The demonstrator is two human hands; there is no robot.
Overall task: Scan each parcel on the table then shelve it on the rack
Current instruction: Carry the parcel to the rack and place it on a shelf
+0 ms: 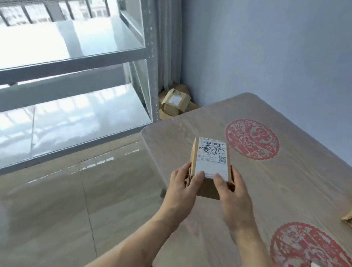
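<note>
Left hand [182, 183] and right hand [233, 192], fingers curled, grip the small brown cardboard parcel with a white label [209, 167] above the wood-grain table [275, 192]. Judged step: shelving; next, carry it left of the table to the grey metal rack [66, 68].

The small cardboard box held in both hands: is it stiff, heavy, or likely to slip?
The small cardboard box probably stays stiff: its edges look straight under the grip of the left hand and right hand. It seems light, since fingertips alone carry it. The glossy label may be somewhat slippery.
</note>
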